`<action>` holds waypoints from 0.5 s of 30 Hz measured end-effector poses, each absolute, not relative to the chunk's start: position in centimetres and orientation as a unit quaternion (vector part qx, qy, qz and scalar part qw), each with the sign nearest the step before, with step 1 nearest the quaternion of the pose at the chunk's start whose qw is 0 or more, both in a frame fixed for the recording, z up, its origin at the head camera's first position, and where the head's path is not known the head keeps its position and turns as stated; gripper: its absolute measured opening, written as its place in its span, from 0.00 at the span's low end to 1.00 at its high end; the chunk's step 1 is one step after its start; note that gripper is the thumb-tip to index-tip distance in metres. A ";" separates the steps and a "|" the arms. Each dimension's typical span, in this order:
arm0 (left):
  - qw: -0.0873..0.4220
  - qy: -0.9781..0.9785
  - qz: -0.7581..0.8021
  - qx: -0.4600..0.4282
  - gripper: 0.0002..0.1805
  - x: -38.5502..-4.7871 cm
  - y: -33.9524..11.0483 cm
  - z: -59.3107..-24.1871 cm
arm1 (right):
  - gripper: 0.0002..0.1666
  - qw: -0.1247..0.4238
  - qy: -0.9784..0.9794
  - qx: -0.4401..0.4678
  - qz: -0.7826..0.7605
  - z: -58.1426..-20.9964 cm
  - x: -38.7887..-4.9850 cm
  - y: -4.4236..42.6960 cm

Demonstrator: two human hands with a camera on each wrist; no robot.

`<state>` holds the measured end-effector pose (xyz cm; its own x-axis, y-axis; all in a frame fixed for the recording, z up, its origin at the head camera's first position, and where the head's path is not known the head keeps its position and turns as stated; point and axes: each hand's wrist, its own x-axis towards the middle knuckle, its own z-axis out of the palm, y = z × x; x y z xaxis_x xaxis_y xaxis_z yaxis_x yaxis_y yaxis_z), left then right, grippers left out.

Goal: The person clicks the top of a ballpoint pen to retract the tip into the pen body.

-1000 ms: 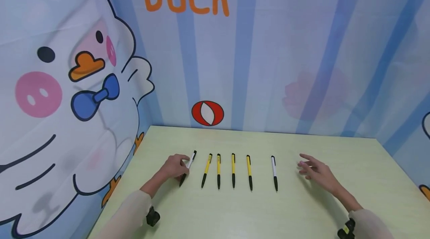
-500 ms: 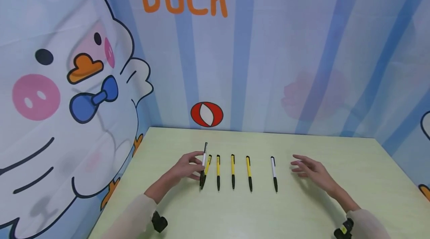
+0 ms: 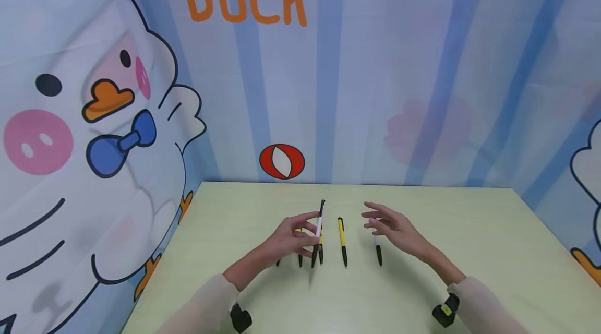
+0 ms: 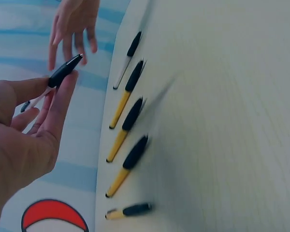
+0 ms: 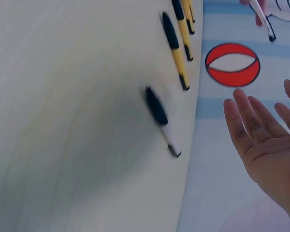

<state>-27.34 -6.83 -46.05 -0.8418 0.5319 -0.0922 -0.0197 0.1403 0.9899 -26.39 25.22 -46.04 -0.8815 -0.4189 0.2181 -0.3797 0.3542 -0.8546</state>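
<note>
Between thumb and fingers, my left hand (image 3: 292,240) pinches a white pen with black ends (image 3: 319,229), raised above the row of pens. In the left wrist view that pen's black grip (image 4: 64,71) sticks out past the fingertips of the left hand (image 4: 29,130). My right hand (image 3: 399,227) holds nothing and hovers over the other white pen (image 3: 378,253), partly covering it. The right wrist view has the right hand (image 5: 266,145) with fingers spread. One yellow pen (image 3: 343,242) lies between the hands; other yellow pens are partly hidden behind the left hand.
The pens lie on a pale table (image 3: 263,302). Behind it hangs a blue striped cloth (image 3: 366,62) with a printed red and white ball (image 3: 282,162), and a large duck print covers the left side.
My left hand has lifted the white pen from the row's left end and carried it right over the yellow pens. My right hand has moved left, over the other white pen.
</note>
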 end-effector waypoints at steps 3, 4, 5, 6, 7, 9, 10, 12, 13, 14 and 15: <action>0.221 0.715 0.635 0.190 0.35 -26.9 -5.7 -45.9 | 0.34 0.012 0.819 -0.263 -0.509 -45.7 -26.4 23.6; 0.220 0.715 0.636 0.191 0.35 -26.7 -5.3 -45.9 | 0.35 0.009 0.818 -0.270 -0.508 -45.7 -26.4 23.1; 0.216 0.714 0.637 0.194 0.35 -26.6 -5.0 -45.9 | 0.36 0.008 0.816 -0.275 -0.509 -45.6 -26.4 22.7; 0.215 0.711 0.640 0.195 0.35 -26.5 -4.7 -45.9 | 0.37 0.006 0.814 -0.278 -0.511 -45.5 -26.3 22.3; 0.213 0.708 0.644 0.196 0.35 -26.4 -4.5 -46.0 | 0.38 0.006 0.812 -0.277 -0.513 -45.5 -26.3 22.0; 0.209 0.702 0.653 0.191 0.37 -26.2 -4.2 -46.1 | 0.39 0.011 0.813 -0.275 -0.513 -45.4 -26.1 21.3; 0.204 0.700 0.657 0.192 0.38 -26.1 -4.0 -46.1 | 0.39 0.013 0.813 -0.276 -0.512 -45.3 -26.1 21.1; 0.197 0.694 0.668 0.185 0.39 -26.2 -3.8 -46.2 | 0.40 0.015 0.813 -0.277 -0.511 -45.1 -26.2 20.6; 0.192 0.692 0.672 0.182 0.40 -26.2 -3.7 -46.2 | 0.41 0.014 0.815 -0.280 -0.507 -45.0 -26.3 20.4; 0.188 0.691 0.675 0.178 0.40 -26.3 -3.6 -46.2 | 0.42 0.015 0.815 -0.283 -0.505 -44.9 -26.3 20.2; 0.184 0.688 0.679 0.177 0.40 -26.3 -3.6 -46.2 | 0.43 0.014 0.814 -0.287 -0.505 -44.7 -26.4 20.0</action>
